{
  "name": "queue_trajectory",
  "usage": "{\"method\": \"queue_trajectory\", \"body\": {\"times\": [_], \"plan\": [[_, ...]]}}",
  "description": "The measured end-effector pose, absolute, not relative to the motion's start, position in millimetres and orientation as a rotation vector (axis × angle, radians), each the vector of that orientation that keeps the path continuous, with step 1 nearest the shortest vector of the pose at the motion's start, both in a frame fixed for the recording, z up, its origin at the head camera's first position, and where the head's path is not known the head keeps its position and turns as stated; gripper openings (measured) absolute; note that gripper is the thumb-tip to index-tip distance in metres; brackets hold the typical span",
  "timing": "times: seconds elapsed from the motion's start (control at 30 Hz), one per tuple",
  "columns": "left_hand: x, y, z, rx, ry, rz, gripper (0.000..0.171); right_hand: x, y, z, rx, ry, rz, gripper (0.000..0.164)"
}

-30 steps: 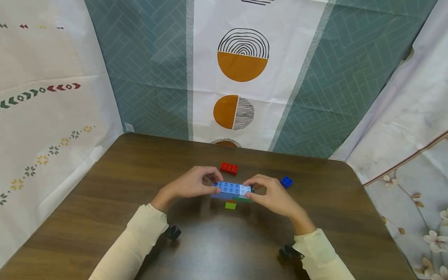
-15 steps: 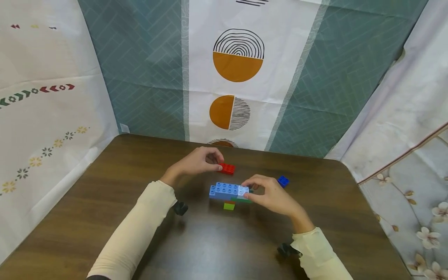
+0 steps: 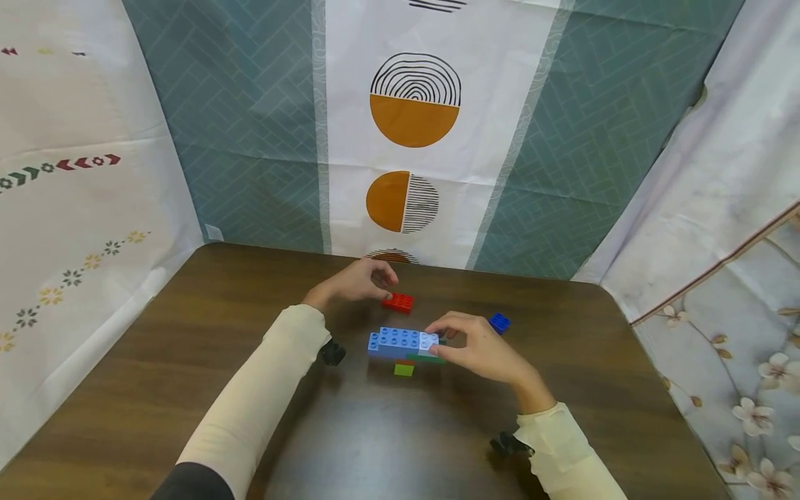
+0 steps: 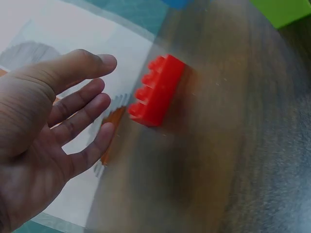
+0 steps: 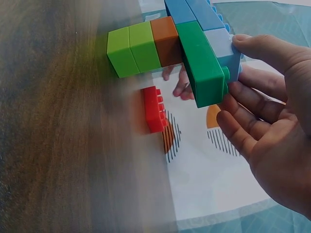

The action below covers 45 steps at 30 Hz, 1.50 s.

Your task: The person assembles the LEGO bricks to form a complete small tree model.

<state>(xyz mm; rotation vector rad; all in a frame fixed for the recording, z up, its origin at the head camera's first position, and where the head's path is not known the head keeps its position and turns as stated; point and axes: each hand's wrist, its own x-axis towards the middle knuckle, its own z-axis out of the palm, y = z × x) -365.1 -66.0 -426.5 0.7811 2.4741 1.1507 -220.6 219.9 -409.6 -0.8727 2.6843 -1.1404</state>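
My right hand (image 3: 471, 347) pinches a pale blue brick (image 5: 222, 46) at the right end of a built stack of toy bricks. In that stack, blue bricks (image 3: 398, 340) lie along the top. A green brick (image 5: 201, 63) sits beneath them, and below come a brown brick (image 5: 166, 41) and lime green bricks (image 5: 131, 51). Behind the stack, a red brick (image 3: 400, 303) with studs up lies on the table. My left hand (image 3: 356, 281) hovers at its left side, thumb and fingers spread apart; the left wrist view shows a gap between that hand and the brick.
A small dark blue brick (image 3: 499, 323) lies to the right, just beyond my right hand. The brown wooden table (image 3: 187, 368) ends at a patterned cloth (image 3: 269, 139) hung behind it. More cloth hangs at the left and right sides.
My left hand has let go of the stack's left end and moved back to the red brick, then drawn slightly off it. The right hand keeps its hold; the head view has shifted a little.
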Motion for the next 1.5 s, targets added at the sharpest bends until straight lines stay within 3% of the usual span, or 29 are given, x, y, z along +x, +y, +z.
{"method": "queue_trajectory", "body": {"times": [0.97, 1.5], "plan": [[-366.6, -64.8, -458.9, 0.601, 2.558, 1.064, 0.033, -222.1, 216.3, -408.6, -0.86, 2.683, -1.128, 0.028], [-337.0, -80.5, -454.9, 0.645, 2.586, 1.366, 0.034, -220.0, 217.1, -407.1, -0.829, 2.693, -1.117, 0.029]]}}
